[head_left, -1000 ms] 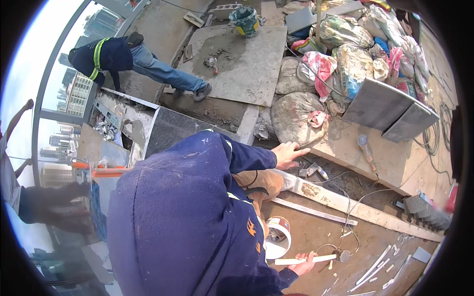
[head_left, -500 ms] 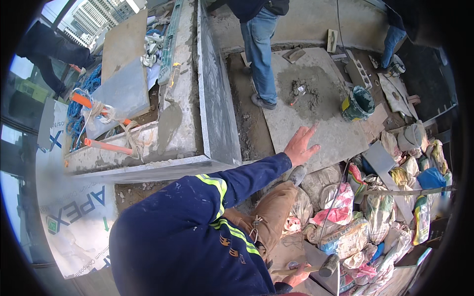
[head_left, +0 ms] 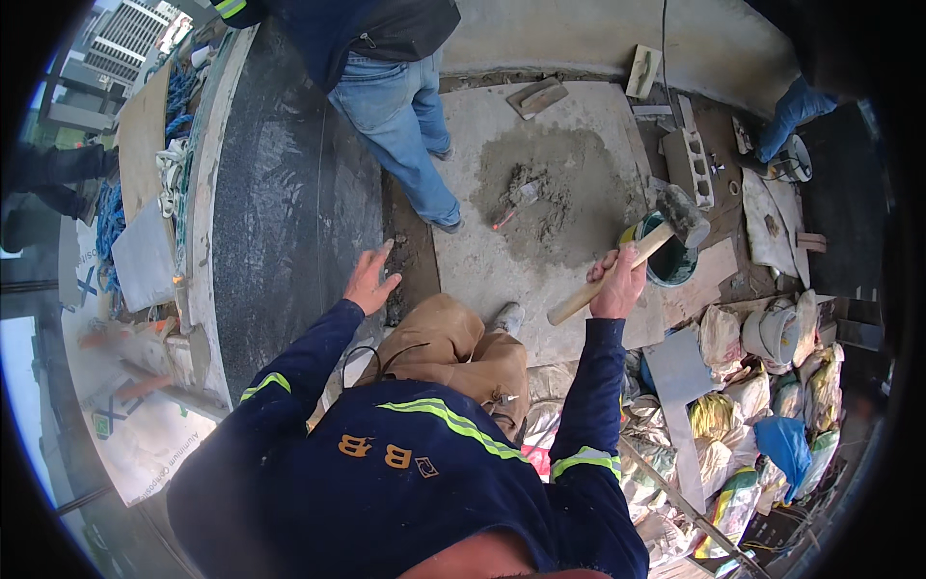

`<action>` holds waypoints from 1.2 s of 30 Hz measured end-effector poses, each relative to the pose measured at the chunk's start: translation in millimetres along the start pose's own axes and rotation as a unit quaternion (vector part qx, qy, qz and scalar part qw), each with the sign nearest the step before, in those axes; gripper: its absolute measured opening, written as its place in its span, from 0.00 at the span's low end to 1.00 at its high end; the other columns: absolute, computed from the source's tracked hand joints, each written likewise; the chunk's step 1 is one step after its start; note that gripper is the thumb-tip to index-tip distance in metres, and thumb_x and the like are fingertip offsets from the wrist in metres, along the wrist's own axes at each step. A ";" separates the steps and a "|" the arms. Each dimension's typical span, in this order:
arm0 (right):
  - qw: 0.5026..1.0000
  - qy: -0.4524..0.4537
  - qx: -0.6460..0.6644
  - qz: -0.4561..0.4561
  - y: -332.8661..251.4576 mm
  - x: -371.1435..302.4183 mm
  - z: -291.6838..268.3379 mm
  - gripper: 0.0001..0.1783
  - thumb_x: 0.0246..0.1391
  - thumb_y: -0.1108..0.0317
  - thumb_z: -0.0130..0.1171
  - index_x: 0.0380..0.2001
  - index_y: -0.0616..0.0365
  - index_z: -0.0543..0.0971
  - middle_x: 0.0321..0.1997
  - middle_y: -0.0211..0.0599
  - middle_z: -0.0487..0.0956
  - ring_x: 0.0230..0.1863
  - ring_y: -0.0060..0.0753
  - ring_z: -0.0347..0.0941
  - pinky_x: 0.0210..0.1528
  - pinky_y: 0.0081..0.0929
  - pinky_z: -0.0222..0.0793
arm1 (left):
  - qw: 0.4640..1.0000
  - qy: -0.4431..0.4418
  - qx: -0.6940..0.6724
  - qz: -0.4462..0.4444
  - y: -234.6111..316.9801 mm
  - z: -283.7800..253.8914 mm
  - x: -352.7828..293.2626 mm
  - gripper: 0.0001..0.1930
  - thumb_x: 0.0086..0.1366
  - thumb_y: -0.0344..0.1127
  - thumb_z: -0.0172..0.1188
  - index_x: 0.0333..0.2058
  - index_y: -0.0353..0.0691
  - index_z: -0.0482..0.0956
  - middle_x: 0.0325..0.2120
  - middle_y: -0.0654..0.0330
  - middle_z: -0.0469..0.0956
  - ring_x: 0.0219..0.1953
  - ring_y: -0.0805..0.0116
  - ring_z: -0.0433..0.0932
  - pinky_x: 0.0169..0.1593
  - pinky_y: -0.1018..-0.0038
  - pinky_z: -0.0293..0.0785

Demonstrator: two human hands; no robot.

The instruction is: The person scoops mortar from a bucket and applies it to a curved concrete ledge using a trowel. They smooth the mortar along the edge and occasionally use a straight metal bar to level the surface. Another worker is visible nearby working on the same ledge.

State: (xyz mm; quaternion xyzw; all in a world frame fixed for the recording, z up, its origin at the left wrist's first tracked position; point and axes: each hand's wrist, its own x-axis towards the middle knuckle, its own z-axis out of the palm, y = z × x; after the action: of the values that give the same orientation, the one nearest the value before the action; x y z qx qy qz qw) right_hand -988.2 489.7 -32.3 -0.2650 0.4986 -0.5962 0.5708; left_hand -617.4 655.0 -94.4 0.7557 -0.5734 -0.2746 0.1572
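My right hand (head_left: pixel 619 285) is wrapped round the wooden handle of a mallet (head_left: pixel 654 238). Its thick grey head points up and to the right, in front of a dark green bucket (head_left: pixel 675 266). My left hand (head_left: pixel 368 281) is open, fingers spread and holding nothing, beside the right edge of a long dark slab (head_left: pixel 280 193). Whether it touches the slab I cannot tell. Ahead of me lies a pale board (head_left: pixel 461 268) bearing a patch of wet mortar (head_left: pixel 569 183). A small tool with a red-orange part (head_left: pixel 503 220) rests in the mortar.
A person in jeans (head_left: pixel 391 121) stands close by at the slab, and another person's leg (head_left: pixel 796 111) shows at far right. Floats (head_left: pixel 537 96), a hollow block (head_left: pixel 687 166) and a white bucket (head_left: pixel 772 335) lie around. Filled sacks (head_left: pixel 738 415) are heaped to my right.
My right hand has risen from low beside the sacks, bringing the mallet over the board. The left hand has moved left toward the slab. My view has shifted, and the person in jeans appears farther left.
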 end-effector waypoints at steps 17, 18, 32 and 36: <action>0.975 -0.113 0.083 0.170 -74.1 344.6 287.3 0.21 0.60 0.44 0.45 0.31 0.53 0.63 0.17 0.30 0.61 0.12 0.29 0.58 0.14 0.30 0.59 | 0.964 0.197 -0.114 0.141 188.3 -82.7 367.8 0.29 0.57 0.37 0.59 0.56 0.34 0.64 0.47 0.48 0.63 0.48 0.51 0.68 0.50 0.64 0.66; 0.973 -0.130 0.063 0.180 -74.1 366.3 302.1 0.21 0.60 0.45 0.45 0.31 0.53 0.63 0.17 0.30 0.61 0.12 0.29 0.58 0.14 0.30 0.59 | 0.960 0.212 -0.110 0.145 201.6 -89.5 397.7 0.28 0.57 0.38 0.59 0.55 0.34 0.65 0.47 0.47 0.63 0.49 0.49 0.68 0.50 0.64 0.67; 0.725 -0.524 -0.308 0.323 -18.5 658.3 441.9 0.18 0.63 0.51 0.43 0.29 0.55 0.65 0.16 0.28 0.63 0.10 0.23 0.59 0.11 0.22 0.58 | 0.934 0.335 -0.048 -0.116 225.2 -154.1 690.6 0.28 0.59 0.36 0.58 0.57 0.38 0.64 0.49 0.50 0.62 0.50 0.52 0.67 0.52 0.66 0.66; 0.679 -0.585 -0.277 0.347 6.9 661.2 491.7 0.18 0.63 0.52 0.42 0.29 0.55 0.64 0.16 0.29 0.63 0.10 0.22 0.59 0.11 0.22 0.59 | 0.916 0.356 -0.027 -0.183 216.8 -189.3 703.4 0.29 0.58 0.36 0.59 0.58 0.40 0.64 0.49 0.51 0.62 0.50 0.54 0.68 0.52 0.67 0.66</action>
State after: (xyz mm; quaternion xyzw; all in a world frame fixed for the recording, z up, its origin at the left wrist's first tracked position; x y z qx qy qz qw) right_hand -687.8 -277.6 -27.8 -0.5143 0.2615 0.0866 0.8122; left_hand -539.1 -93.5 11.7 0.8906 -0.3238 -0.0268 0.3182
